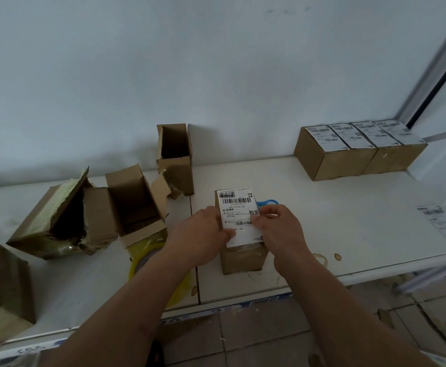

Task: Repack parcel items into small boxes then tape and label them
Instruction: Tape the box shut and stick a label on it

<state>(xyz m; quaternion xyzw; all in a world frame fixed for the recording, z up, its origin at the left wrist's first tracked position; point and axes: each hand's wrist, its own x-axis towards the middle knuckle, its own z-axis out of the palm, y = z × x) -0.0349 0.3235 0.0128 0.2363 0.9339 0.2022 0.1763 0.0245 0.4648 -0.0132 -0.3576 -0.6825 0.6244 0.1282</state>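
A small brown cardboard box point(243, 256) stands on the white table near its front edge. A white shipping label point(239, 207) with barcodes lies on the box's top. My left hand point(203, 234) holds the label's left edge, thumb on its face. My right hand point(279, 229) pinches the label's right edge near the QR code. Both hands sit on top of the box.
Several labelled, sealed boxes point(354, 154) line the back right. Opened empty cartons point(134, 202) point(175, 154) and torn parcels point(57, 221) stand to the left. A yellow tape roll point(143, 256) lies under my left forearm. Blue scissors point(268, 202) show behind the box. Spare label sheet point(441, 221) lies far right.
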